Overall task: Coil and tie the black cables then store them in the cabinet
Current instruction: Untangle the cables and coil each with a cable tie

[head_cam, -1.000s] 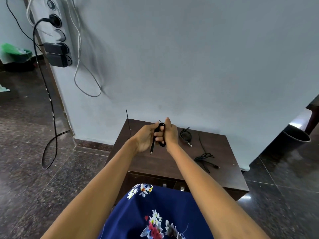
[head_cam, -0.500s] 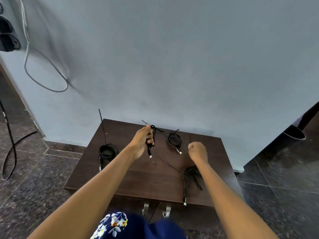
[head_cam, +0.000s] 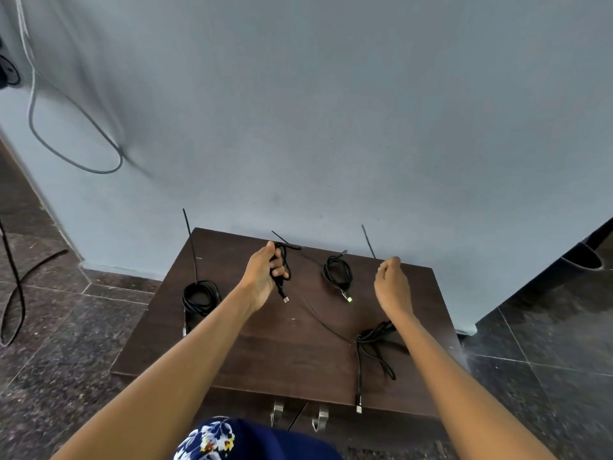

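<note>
My left hand (head_cam: 262, 277) grips a small coiled black cable (head_cam: 282, 262) above the brown cabinet (head_cam: 265, 353); a tie tail sticks out of it and a plug hangs below. My right hand (head_cam: 391, 283), fingers curled, pinches a thin black zip tie (head_cam: 367, 239) that points up near the back edge. On the cabinet top lie a tied coil (head_cam: 337, 273) in the middle, a larger tied coil (head_cam: 199, 295) at the left with its tie tail standing up, and a loose cable bundle (head_cam: 371, 343) at the front right, partly under my right forearm.
Two metal door handles (head_cam: 298, 415) show on the cabinet front. The cabinet stands against a pale blue wall. A white cable (head_cam: 66, 154) loops down the wall at left, a black cord (head_cam: 16, 293) lies on the floor, and a dark bin (head_cam: 583, 257) sits at right.
My hands have come apart: the right one left the held coil and moved right to the zip tie. The left keeps the coil. The view has swung left and down.
</note>
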Action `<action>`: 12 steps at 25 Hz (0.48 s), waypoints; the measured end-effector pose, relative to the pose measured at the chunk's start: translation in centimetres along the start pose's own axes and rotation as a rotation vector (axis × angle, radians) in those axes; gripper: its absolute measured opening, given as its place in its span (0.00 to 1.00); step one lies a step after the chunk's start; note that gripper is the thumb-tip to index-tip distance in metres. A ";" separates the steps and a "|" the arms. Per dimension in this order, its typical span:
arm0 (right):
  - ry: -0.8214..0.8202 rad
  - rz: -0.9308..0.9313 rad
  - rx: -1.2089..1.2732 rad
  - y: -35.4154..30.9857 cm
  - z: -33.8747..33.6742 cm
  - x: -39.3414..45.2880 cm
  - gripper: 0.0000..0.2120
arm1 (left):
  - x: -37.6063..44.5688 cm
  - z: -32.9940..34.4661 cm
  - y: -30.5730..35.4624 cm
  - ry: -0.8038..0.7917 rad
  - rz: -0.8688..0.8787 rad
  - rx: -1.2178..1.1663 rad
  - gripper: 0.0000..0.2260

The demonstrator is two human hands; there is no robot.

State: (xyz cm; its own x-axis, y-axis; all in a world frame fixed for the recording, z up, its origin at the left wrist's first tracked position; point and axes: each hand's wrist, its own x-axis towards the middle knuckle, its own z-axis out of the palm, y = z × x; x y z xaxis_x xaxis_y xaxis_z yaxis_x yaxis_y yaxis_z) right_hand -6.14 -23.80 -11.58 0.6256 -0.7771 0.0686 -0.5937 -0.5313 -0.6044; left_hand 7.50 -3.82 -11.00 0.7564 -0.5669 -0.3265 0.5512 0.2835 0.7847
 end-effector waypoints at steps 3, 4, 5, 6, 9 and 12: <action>-0.090 -0.274 0.126 -3.4 -0.5 -2.0 0.04 | -0.6 -0.4 1.6 0.112 0.032 -0.143 0.20; -0.115 -0.352 0.134 -4.7 -0.4 -2.8 0.04 | -0.9 -0.3 2.1 0.142 0.046 -0.171 0.22; -0.121 -0.416 0.134 -6.0 -0.1 -3.6 0.06 | -1.4 -0.1 2.6 0.167 0.059 -0.188 0.23; -0.106 -0.463 0.133 -7.4 0.2 -4.5 0.07 | -2.1 0.0 3.2 0.189 0.074 -0.196 0.24; -0.022 -0.496 0.112 -11.1 1.1 -7.5 0.10 | -4.6 -0.2 5.0 0.230 0.112 -0.183 0.21; -0.021 -0.439 -0.016 -13.4 1.4 -10.2 0.11 | -7.0 -0.9 6.7 0.237 0.156 -0.117 0.17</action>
State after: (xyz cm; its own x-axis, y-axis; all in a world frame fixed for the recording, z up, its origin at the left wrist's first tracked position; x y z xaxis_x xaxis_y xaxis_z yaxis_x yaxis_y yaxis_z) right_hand -3.85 -8.31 -5.30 0.8304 -0.4698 0.2995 -0.2772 -0.8147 -0.5094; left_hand 6.28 2.76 -3.94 0.8885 -0.3174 -0.3313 0.4484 0.4477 0.7737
